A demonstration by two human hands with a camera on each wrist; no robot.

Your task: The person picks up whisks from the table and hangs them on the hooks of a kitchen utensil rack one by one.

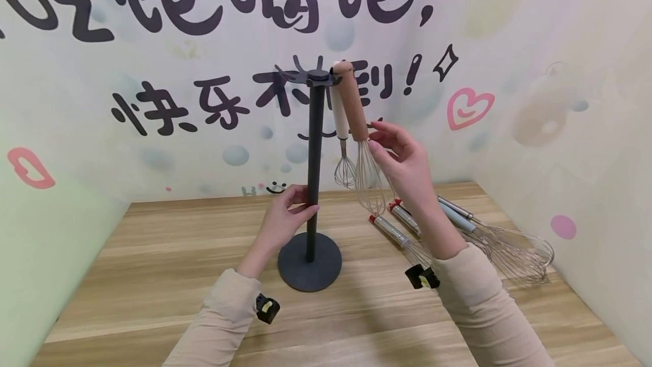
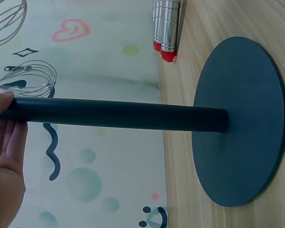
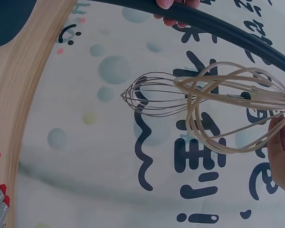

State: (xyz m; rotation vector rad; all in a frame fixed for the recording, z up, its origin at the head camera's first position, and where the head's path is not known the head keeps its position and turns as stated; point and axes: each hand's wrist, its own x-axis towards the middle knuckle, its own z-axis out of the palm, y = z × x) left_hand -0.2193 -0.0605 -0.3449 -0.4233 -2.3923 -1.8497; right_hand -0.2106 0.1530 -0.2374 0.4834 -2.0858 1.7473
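A black stand (image 1: 314, 152) with a round base and hooks at its top stands upright. My left hand (image 1: 286, 215) holds its pole between thumb and fingers. On the right side of the hooks hang a white-handled whisk (image 1: 339, 112) and a larger whisk with a brown handle (image 1: 353, 103), which is slightly tilted. Beside the lower end of the brown handle is my right hand (image 1: 410, 169), its fingers loosely bent and not wrapped round it. The right wrist view shows the pale wires (image 3: 228, 80) of the larger whisk close to that hand.
Several whisks lie on the wooden table to the right, partly behind the right forearm. Among them are red-tipped metal whisks (image 1: 389, 231) and one with a light blue handle (image 1: 455, 214). A printed wall sheet (image 1: 229, 95) rises behind the table.
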